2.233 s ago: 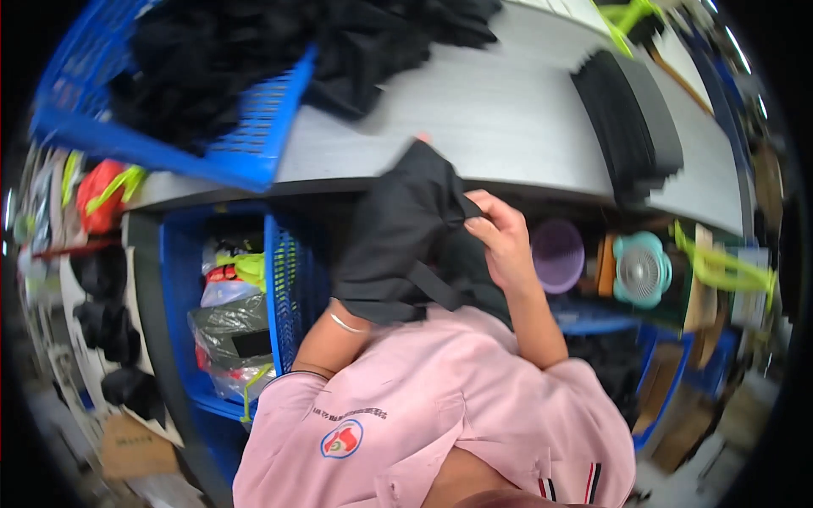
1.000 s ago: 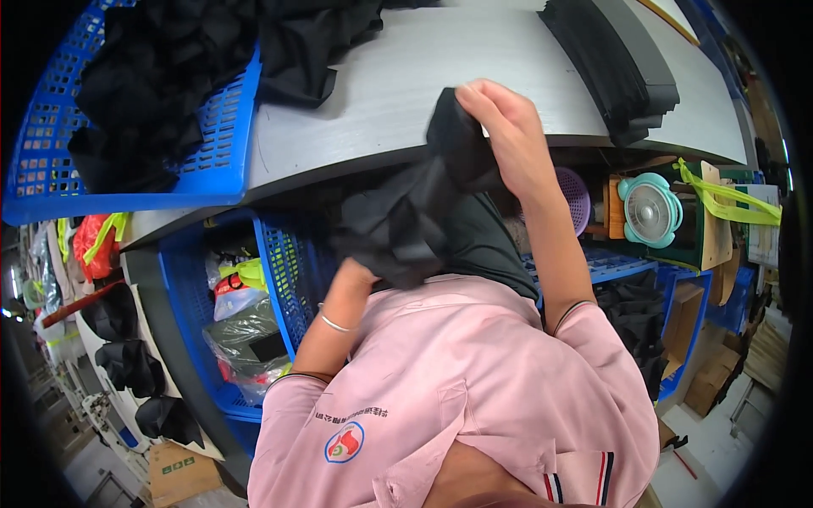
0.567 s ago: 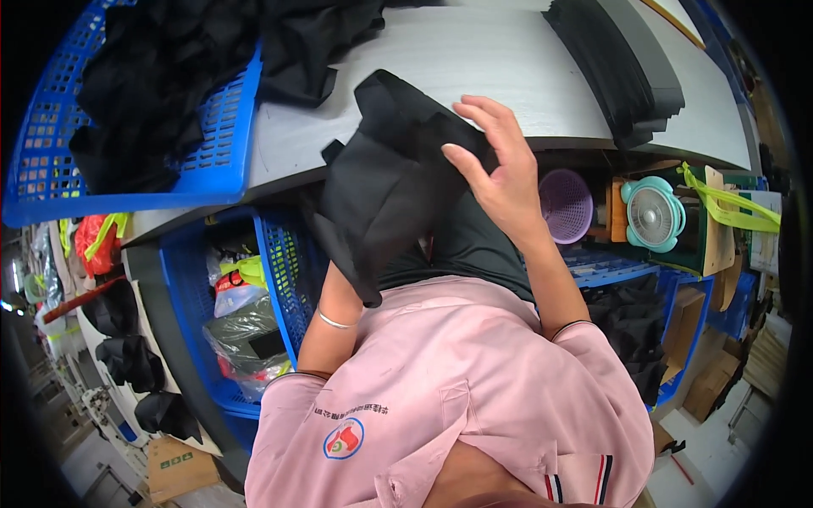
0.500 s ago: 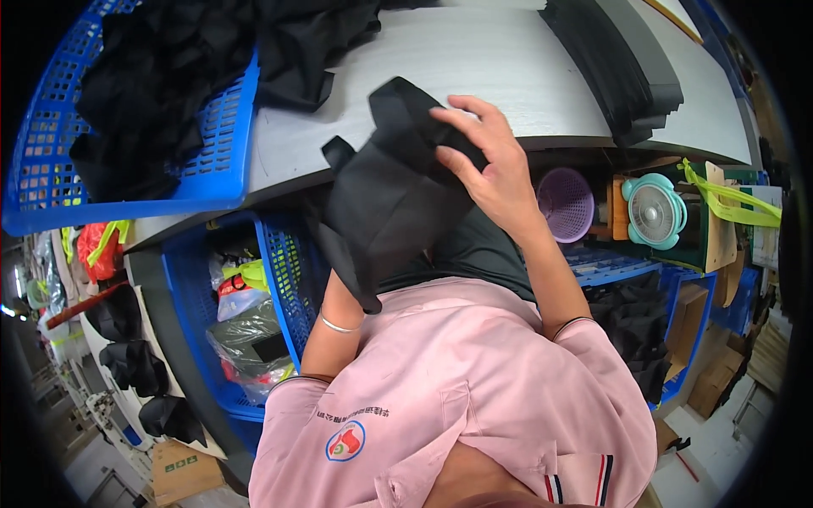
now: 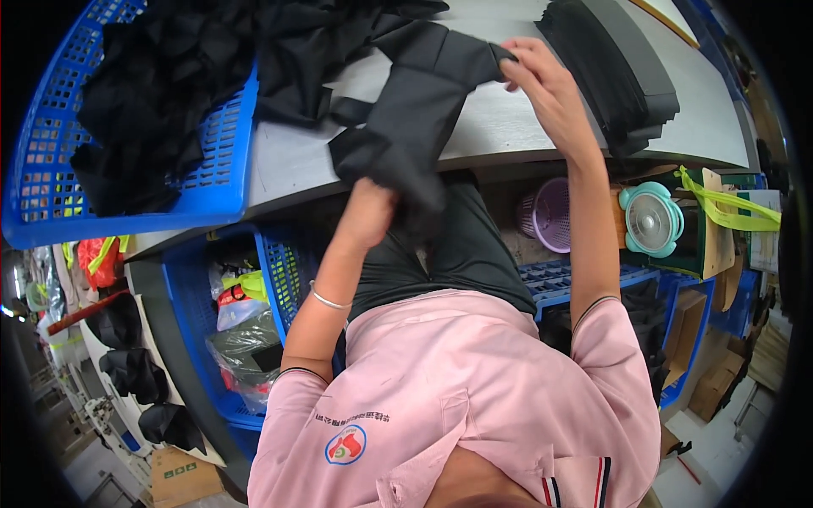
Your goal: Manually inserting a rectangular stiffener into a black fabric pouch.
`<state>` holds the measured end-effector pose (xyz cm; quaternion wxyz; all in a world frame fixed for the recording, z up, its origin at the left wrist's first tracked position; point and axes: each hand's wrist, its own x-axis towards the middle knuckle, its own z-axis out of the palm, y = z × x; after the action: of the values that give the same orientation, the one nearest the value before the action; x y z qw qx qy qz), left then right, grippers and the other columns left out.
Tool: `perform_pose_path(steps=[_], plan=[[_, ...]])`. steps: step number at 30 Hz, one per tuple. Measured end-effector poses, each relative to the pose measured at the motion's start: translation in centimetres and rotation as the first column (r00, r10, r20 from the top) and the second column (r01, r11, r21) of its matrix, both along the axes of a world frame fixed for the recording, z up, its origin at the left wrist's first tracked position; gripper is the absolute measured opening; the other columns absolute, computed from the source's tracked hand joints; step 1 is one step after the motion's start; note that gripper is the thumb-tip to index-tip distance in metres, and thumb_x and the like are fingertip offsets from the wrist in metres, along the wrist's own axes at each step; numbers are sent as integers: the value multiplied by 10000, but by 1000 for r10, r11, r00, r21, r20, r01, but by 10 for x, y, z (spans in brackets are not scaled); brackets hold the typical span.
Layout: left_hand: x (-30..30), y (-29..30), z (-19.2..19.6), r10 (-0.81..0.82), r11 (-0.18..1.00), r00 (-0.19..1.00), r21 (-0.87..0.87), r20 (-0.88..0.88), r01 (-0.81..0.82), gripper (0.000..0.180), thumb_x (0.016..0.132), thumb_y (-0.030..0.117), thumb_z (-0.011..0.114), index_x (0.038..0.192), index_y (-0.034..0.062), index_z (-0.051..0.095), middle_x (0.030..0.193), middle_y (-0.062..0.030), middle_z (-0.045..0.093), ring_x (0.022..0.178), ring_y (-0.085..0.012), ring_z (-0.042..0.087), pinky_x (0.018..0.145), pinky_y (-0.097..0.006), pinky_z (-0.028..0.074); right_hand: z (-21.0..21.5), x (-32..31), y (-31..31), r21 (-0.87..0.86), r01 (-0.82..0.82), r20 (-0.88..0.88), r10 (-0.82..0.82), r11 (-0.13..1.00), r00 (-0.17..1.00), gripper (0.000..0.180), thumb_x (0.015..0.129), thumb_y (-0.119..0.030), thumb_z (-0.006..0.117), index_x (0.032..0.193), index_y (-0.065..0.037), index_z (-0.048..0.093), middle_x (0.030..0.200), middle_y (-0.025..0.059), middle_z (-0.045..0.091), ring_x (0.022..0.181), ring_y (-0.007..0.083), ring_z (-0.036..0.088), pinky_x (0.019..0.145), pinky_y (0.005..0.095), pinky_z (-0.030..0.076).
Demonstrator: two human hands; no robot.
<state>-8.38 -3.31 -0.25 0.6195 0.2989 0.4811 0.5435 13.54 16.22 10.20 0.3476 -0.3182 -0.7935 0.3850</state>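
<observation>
One blue basket [image 5: 127,223] holds black cloth [image 5: 161,93] at upper left; near centre, the left hand [image 5: 371,210], its grip too hidden to tell, meets a black fabric piece [image 5: 417,106] spanning upper centre above the bench [image 5: 292,165]; the right hand [image 5: 542,83], well apart, pinches its far end near stacked black panels [image 5: 605,72] at upper right.

On the table [image 5: 500,123], a basket [image 5: 224,161] stands left of the cloth piece [image 5: 419,102], a stack [image 5: 610,76] to its right.
</observation>
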Motion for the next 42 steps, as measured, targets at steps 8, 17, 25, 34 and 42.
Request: perform_pose_path(steps=[8,17,25,34,42], plan=[[15,-12,24,245,968,954,-2,-171,-249,353,969,86,607,1292,-48,560,1291,-106,581,1213,-149,525,1028,-300,428,-68,16,-30,-201,384,-283,-429,901,858,351,991,-130,577,1297,40,548,1196,125,637,956,165,674,843,294,512],[8,64,24,117,983,985,128,130,-134,422,951,176,659,1328,19,551,1115,-38,650,1006,-102,612,926,-252,473,-83,-24,-88,-580,97,-323,-338,809,884,279,868,-68,738,1116,23,646,980,36,670,925,94,611,809,232,489],[27,90,14,-276,961,902,80,332,265,348,862,14,717,1194,7,614,1050,-29,681,938,-82,637,863,-230,510,-88,-19,-57,207,439,117,-467,875,876,242,794,-30,676,1032,-54,637,913,184,674,803,359,667,693,365,520],[28,101,1,177,977,962,84,210,-198,239,845,-75,687,1071,-4,655,989,-48,694,879,-120,663,816,-236,536,-62,22,-36,-775,-465,-515,0,429,857,261,828,-32,723,1042,-50,576,914,-45,598,816,26,553,735,190,460],[35,104,6,550,801,562,580,-618,-146,168,810,-102,599,920,5,667,919,-49,641,734,-125,610,681,-250,479,-58,-9,-58,-41,435,55,-433,899,900,165,815,-41,679,939,-23,571,624,58,566,551,89,550,526,296,430]])
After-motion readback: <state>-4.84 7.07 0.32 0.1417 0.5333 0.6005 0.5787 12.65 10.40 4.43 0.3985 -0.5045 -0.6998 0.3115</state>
